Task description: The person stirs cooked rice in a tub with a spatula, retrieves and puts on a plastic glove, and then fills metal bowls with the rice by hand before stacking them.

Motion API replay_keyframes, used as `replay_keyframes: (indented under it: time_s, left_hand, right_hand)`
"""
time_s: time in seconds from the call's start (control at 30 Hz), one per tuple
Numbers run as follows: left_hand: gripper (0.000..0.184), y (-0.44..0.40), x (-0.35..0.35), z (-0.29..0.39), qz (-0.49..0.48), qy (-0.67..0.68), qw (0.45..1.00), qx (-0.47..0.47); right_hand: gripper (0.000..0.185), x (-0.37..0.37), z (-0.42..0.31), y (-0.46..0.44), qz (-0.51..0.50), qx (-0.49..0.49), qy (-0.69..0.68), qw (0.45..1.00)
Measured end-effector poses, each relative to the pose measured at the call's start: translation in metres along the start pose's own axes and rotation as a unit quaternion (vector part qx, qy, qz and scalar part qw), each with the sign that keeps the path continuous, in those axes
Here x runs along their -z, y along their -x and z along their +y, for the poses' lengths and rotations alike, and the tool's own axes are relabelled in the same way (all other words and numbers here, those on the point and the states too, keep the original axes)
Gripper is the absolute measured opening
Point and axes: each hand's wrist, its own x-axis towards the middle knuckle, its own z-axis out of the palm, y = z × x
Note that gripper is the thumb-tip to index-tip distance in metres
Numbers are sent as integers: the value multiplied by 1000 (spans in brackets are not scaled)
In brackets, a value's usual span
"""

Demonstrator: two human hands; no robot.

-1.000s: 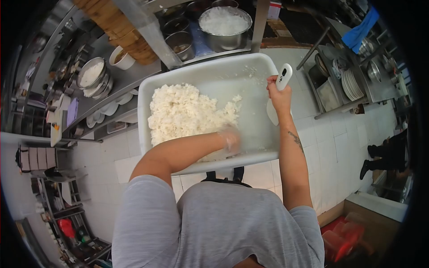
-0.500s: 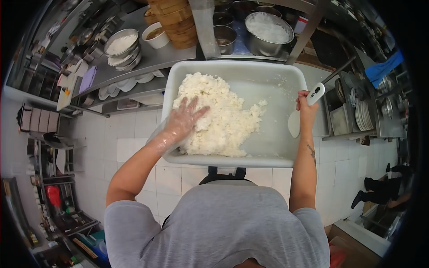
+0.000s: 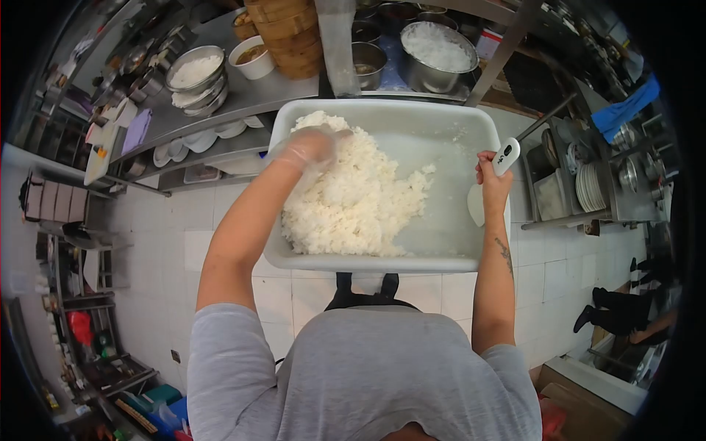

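A mound of cooked white rice (image 3: 353,195) fills the left half of a large white plastic tub (image 3: 382,262). Over the upper left of that mound is my left hand (image 3: 312,145), in a clear plastic glove. Motion smears its fingers, so their shape does not show. At the tub's right wall my right hand (image 3: 493,176) grips a white rice paddle (image 3: 506,156), its handle pointing up and its rounded blade hanging down inside the rim. A few loose grains stick to the tub's bare right side.
Behind the tub, a steel counter (image 3: 220,110) carries stacked bowls (image 3: 197,77), a white container (image 3: 252,59) and bamboo steamers (image 3: 287,37). A metal pot (image 3: 437,55) stands behind the tub. A rack with plates (image 3: 590,185) is at right. Another person's legs (image 3: 621,309) show at far right.
My left hand has moved up and slightly right over the rice, from spread fingers lying on it to a blurred shape. My right hand keeps hold of the paddle.
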Motion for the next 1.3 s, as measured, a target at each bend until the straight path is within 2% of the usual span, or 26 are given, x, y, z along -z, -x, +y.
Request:
replay_keyframes:
  time_s: [0.1,0.2,0.3,0.37,0.5,0.6,0.67,0.8,0.9,0.97,1.0,1.1,1.2,1.3]
  left_hand:
    - [73,6,21,53,24,52,998,-19]
    - [64,-30,13,116,21,-23,994,-105]
    - [61,-79,-22,165,28,-76,977,-199]
    - [51,-107,-61,191,-27,-126,976,-177]
    - [47,-91,-107,173,-74,-229,964,-112]
    - [45,-69,-85,160,-162,-228,952,-128]
    - [41,-51,-84,157,-205,-278,929,-135]
    - [36,-31,-88,139,-248,-337,904,-83]
    - [33,39,-40,102,-44,-245,966,-71]
    - [37,58,-27,72,14,-102,993,-59]
    - [40,64,-25,58,45,-30,997,-53]
    - [56,62,-56,25,157,65,985,-1]
    - [62,43,-63,8,172,105,979,38]
    - [64,20,-44,-5,150,101,982,61]
  right_hand:
    - [12,6,-7,2,25,19,-17,999]
    - [14,10,-8,-4,43,33,-13,998]
    - [15,14,-1,-7,44,25,8,999]
    - [16,16,2,-10,29,21,10,999]
    - [16,16,6,-10,26,7,12,1000]
    - [15,15,3,-9,29,4,11,1000]
    - [14,15,-1,-9,30,1,15,999]
    - [14,17,8,-13,26,9,12,1000]
    - [14,17,5,-13,28,7,23,999]
    - [14,16,5,-14,34,0,25,999]
    - [14,16,6,-13,28,3,13,1000]
    - [14,15,4,-13,32,0,19,999]
    - [14,13,0,-10,29,15,25,999]
    - [22,14,-6,-7,27,19,-18,999]
